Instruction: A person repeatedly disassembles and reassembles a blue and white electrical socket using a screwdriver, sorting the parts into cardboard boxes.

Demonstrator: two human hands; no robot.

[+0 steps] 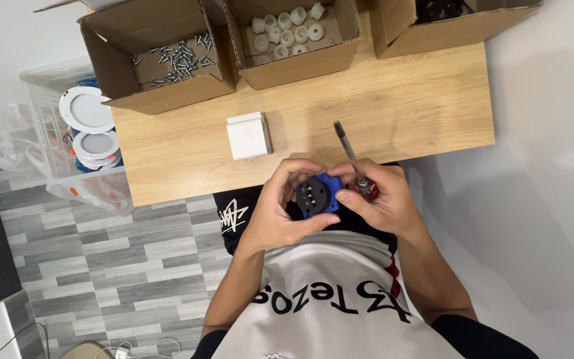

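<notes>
A small blue part with a round black face (315, 196) sits between the person's two hands, held up just in front of the chest and off the near edge of the wooden surface (400, 100). The left hand (280, 206) wraps it from the left, fingers curled over its top and the thumb pressed along its lower edge. The right hand (380, 196) meets it from the right, fingertips touching the blue edge, and the same hand grips a screwdriver (352, 156) by its orange-red handle; the dark shaft slants up and to the left over the surface, its tip well clear of the part.

Just beyond the hands, a small white box (248, 135) lies flat on the surface. Along the far edge stand three open cardboard boxes: one holding loose metal screws (177, 56), one holding white plastic rings (287, 30), and a third with dark items (443, 10) only partly in view.

To the left of the surface, round white discs (88, 123) are stacked on a clear plastic bin above the grey plank floor (101, 266).
</notes>
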